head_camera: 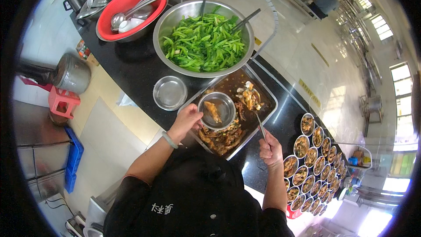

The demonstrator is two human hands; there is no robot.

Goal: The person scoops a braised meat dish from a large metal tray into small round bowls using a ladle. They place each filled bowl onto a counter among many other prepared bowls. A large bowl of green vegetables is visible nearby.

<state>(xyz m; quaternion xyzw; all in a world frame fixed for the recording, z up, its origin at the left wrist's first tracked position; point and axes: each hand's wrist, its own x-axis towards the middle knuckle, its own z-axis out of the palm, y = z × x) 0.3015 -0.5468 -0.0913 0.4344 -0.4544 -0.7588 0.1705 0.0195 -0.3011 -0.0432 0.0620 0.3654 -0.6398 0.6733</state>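
My left hand [188, 120] grips the rim of a round steel bowl [217, 125] that has one piece of cooked food [212, 111] in it. The bowl is over a rectangular metal tray [272, 96] of brown sauce and cooked pieces [223, 138]. In my right hand [271, 148] is the handle of a metal serving spoon [260, 125], its head heaped with saucy food [250, 98] above the tray's right part. Left of the tray stands a small round steel dish [170, 92] with no food visible in it. Behind the tray is a large steel basin [158, 44] of green vegetables [207, 41] with two utensil handles sticking out.
Many filled steel bowls [302, 146] crowd the counter's right end. A red basin [104, 23] with ladles and white ware stands at the back left, beside stacked metal ware. A clear guard rail [274, 28] runs along the far edge. Another person [324, 1] is far off at the upper right.
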